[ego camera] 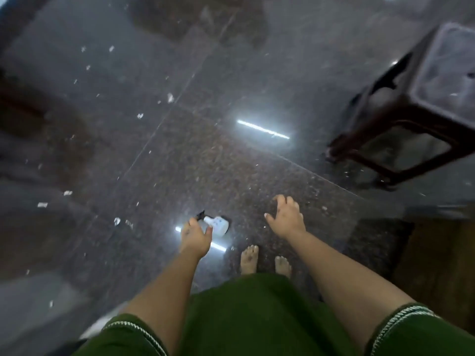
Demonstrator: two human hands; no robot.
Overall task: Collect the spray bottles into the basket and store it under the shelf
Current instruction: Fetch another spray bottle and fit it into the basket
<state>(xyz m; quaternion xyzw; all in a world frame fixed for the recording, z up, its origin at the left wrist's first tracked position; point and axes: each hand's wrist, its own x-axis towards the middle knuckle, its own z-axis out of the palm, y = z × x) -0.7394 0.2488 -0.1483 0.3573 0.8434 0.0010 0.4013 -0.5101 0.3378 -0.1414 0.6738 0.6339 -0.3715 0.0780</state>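
Observation:
A small white spray bottle [217,224] with a black trigger head lies on its side on the dark polished floor, just ahead of my bare feet. My left hand [195,237] hovers right over its near side, fingers spread around it, and whether it touches the bottle is unclear. My right hand [286,217] is held out to the right of the bottle, fingers apart and empty. No basket or shelf is in view. The picture is blurred by motion.
A dark wooden stool [421,109] with a grey top stands at the right, further off. A brown wooden surface [437,265] lies at the near right. Small white scraps [170,97] are scattered over the floor to the left. Ceiling lights reflect in the tiles.

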